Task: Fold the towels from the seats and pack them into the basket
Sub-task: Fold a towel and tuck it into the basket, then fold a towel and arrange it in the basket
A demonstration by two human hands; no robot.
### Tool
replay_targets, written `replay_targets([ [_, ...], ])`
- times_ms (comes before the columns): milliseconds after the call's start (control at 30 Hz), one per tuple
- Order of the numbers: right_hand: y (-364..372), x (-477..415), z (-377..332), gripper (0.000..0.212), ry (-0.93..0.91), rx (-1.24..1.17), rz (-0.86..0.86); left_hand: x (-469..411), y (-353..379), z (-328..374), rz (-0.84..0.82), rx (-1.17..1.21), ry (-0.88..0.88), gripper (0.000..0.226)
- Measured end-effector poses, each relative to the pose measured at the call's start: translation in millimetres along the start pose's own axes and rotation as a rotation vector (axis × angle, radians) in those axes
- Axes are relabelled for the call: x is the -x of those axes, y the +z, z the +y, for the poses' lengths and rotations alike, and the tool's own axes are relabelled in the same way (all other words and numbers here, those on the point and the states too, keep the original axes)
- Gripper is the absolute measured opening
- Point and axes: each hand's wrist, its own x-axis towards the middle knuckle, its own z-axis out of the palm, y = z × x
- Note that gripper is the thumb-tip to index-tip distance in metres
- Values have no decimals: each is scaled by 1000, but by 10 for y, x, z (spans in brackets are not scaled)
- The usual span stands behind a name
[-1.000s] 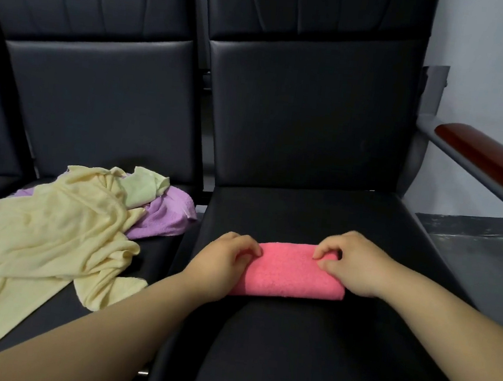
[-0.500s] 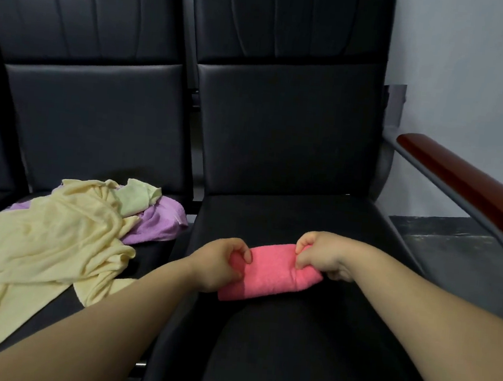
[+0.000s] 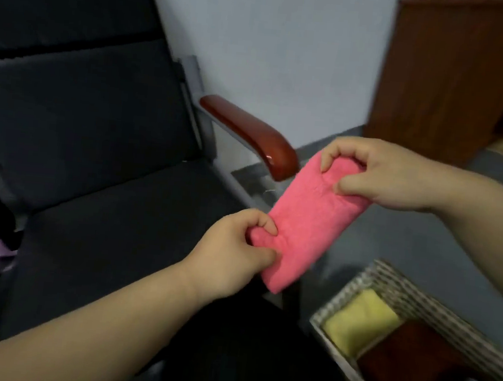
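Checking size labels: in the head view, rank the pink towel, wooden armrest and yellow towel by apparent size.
1. pink towel, though held nearer the camera.
2. wooden armrest and yellow towel look alike; left unranked.

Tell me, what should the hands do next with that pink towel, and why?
Probably carry the folded pink towel down and rightward into the basket. The left hand and right hand grip its ends in mid-air, off the seat, and the basket just below already holds a folded yellow towel and a dark red towel.
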Motion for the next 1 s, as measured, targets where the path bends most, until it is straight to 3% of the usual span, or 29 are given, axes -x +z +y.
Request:
replay_targets([
  [200, -83, 1128, 1505, 33, 365, 85, -37, -303, 1825, 63, -401, -125, -77, 25],
  [300, 131, 1594, 2165, 31, 535, 144, -184, -232, 2613, -64, -634, -176, -114, 26],
  [467, 444, 2150, 2759, 31, 716, 244, -472, 30, 3489, -367, -842, -170, -235, 33],
  [600, 631, 2379, 2963, 33, 712, 375, -714, 212, 3852, -594, -1023, -209, -254, 22],
  [700, 800, 2471, 3076, 38, 705, 460, -831, 250, 3931, -655, -1138, -322, -138, 42],
  [867, 889, 2498, 3083, 46, 657, 504, -827, 210, 3815, -682, -1306, -486, -95, 58],
  [1000, 802, 2352, 2954, 51, 658, 562, -847, 61, 3607, -485, -1343, -586, -36, 55],
])
